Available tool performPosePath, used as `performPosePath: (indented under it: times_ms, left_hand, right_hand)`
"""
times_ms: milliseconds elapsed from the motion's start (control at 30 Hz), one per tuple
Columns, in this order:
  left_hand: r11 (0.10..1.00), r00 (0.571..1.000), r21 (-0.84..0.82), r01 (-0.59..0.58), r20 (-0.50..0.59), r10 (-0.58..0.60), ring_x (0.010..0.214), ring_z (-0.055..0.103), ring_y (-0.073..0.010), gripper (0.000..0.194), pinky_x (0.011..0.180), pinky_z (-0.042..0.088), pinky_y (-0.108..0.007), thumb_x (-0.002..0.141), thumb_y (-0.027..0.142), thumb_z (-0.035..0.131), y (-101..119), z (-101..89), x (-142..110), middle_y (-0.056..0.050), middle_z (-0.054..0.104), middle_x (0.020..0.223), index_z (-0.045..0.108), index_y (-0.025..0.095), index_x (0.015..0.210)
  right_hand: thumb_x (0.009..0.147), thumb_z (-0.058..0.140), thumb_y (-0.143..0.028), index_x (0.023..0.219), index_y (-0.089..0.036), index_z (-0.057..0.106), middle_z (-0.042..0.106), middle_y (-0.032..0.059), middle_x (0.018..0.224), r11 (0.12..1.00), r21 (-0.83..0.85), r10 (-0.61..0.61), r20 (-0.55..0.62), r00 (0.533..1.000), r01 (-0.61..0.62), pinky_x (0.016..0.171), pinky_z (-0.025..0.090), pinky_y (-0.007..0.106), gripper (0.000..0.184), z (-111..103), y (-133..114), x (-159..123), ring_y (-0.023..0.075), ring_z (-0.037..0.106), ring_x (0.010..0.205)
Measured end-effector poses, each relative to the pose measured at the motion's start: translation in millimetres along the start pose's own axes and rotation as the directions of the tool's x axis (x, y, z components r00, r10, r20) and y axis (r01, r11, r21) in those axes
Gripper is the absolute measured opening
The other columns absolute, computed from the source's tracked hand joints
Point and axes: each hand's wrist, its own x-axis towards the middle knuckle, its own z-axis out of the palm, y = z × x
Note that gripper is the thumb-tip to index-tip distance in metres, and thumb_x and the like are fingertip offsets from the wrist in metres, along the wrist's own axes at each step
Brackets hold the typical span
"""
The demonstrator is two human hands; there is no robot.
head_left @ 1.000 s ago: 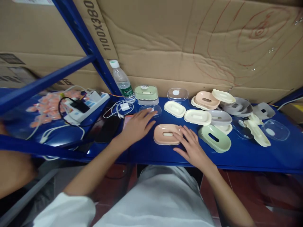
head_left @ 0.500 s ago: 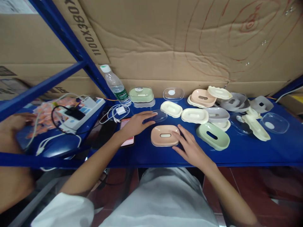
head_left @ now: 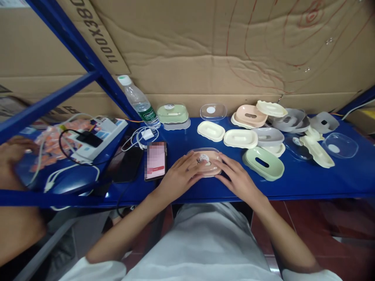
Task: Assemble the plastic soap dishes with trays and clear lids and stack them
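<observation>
A peach soap dish [head_left: 213,170] lies on the blue shelf in front of me, and a clear lid [head_left: 215,150] with a round printed sticker covers its top. My left hand [head_left: 182,171] grips the lid from the left, fingers across its upper side. At the right end, my right hand [head_left: 239,178] holds the dish between thumb and fingers. Just to the right is a green soap dish [head_left: 274,169] with a dark oval slot. Behind are cream wavy-edged trays [head_left: 240,138] and a grey dish [head_left: 271,136].
Left of my hands lie a phone [head_left: 155,162], a white charger with cable [head_left: 148,134] and a water bottle [head_left: 140,103]. A lidded green dish [head_left: 172,113] and another clear lid [head_left: 213,112] stand by the cardboard. Another person's hand [head_left: 14,150] is beyond the blue frame, near orange packets [head_left: 49,148].
My left hand has brought the clear lid rightward from beside the phone onto the peach dish. My right hand stays at the dish's right end. The view has shifted slightly.
</observation>
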Motion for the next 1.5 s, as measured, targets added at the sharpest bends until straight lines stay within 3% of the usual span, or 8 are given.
performPosePath:
  times_ms: [167,300,433,633,767,1167,1367,1500]
  left_hand:
    - [0.999,0.999,0.051,-0.016,0.036,0.014,0.153,0.053,-0.0294,0.047,0.127,0.047,-0.051,0.110,0.026,0.059,6.9,1.2,-3.7,-0.011,0.061,0.159,0.055,0.028,0.157]
    - [0.999,0.996,0.010,0.049,0.079,-0.050,0.157,0.048,-0.0288,0.043,0.128,0.045,-0.052,0.111,0.028,0.055,2.1,-0.6,-5.2,-0.011,0.059,0.161,0.057,0.026,0.154]
    - [0.981,0.970,0.062,0.181,0.153,-0.189,0.155,0.049,-0.0333,0.042,0.126,0.044,-0.060,0.109,0.028,0.053,-24.3,-13.5,1.6,-0.011,0.059,0.160,0.060,0.026,0.151]
    - [0.960,0.949,0.107,0.258,0.156,-0.273,0.146,0.058,-0.0328,0.043,0.122,0.049,-0.054,0.102,0.021,0.057,-71.3,-32.9,18.2,-0.013,0.060,0.158,0.063,0.024,0.145]
    - [0.953,0.933,0.140,0.270,0.206,-0.295,0.143,0.060,-0.0319,0.045,0.119,0.052,-0.051,0.101,0.020,0.057,-92.2,-35.7,28.0,-0.012,0.059,0.158,0.062,0.024,0.145]
    - [0.944,0.931,0.153,0.294,0.176,-0.318,0.140,0.061,-0.0313,0.042,0.116,0.053,-0.048,0.099,0.020,0.057,-122.0,-28.4,45.0,-0.014,0.061,0.153,0.062,0.021,0.141]
    - [0.955,0.945,0.148,0.255,0.172,-0.279,0.147,0.055,-0.0351,0.048,0.125,0.043,-0.058,0.098,0.020,0.058,-113.5,-32.3,42.3,-0.017,0.058,0.157,0.059,0.020,0.146]
    - [0.969,0.962,0.179,0.171,0.184,-0.204,0.155,0.047,-0.0370,0.052,0.131,0.027,-0.067,0.101,0.021,0.059,-89.3,-37.5,39.1,-0.018,0.053,0.162,0.055,0.022,0.153]
  right_hand:
    - [0.109,0.059,-0.028,0.154,-0.026,0.058,0.059,0.0141,0.159,0.998,-0.064,0.026,-0.024,0.999,-0.028,0.119,0.054,0.048,0.045,0.6,0.2,-2.3,0.0290,0.058,0.147]
    - [0.110,0.055,-0.029,0.160,-0.029,0.052,0.051,0.0135,0.166,0.997,-0.071,0.044,0.040,0.998,-0.041,0.119,0.053,0.051,0.050,-2.8,-2.5,-0.7,0.0307,0.054,0.150]
    - [0.110,0.055,-0.036,0.171,-0.029,0.034,0.036,0.0157,0.175,0.996,-0.041,0.089,0.122,0.989,-0.085,0.122,0.050,0.057,0.065,-4.2,-5.1,0.7,0.0341,0.045,0.157]
    - [0.111,0.053,-0.038,0.157,-0.024,0.057,0.042,0.0173,0.171,0.993,-0.046,0.112,0.137,0.984,-0.107,0.121,0.051,0.057,0.048,-0.8,-3.1,-0.5,0.0349,0.049,0.154]
    - [0.111,0.054,-0.038,0.151,-0.022,0.062,0.047,0.0178,0.168,0.992,-0.053,0.119,0.145,0.982,-0.112,0.119,0.052,0.057,0.043,-0.7,-2.6,-0.5,0.0348,0.054,0.150]
    - [0.111,0.053,-0.038,0.146,-0.021,0.065,0.052,0.0171,0.164,0.994,-0.089,0.081,0.167,0.983,-0.067,0.117,0.053,0.056,0.041,-1.6,-1.6,2.8,0.0338,0.057,0.146]
    - [0.111,0.052,-0.037,0.152,-0.020,0.061,0.053,0.0163,0.164,0.985,-0.174,0.021,0.221,0.975,0.019,0.120,0.049,0.055,0.045,-26.3,5.5,49.0,0.0331,0.054,0.149]
    - [0.110,0.055,-0.035,0.156,-0.012,0.056,0.051,0.0199,0.165,0.946,-0.325,0.105,0.274,0.956,-0.011,0.123,0.043,0.057,0.051,-32.8,28.9,103.4,0.0378,0.050,0.151]
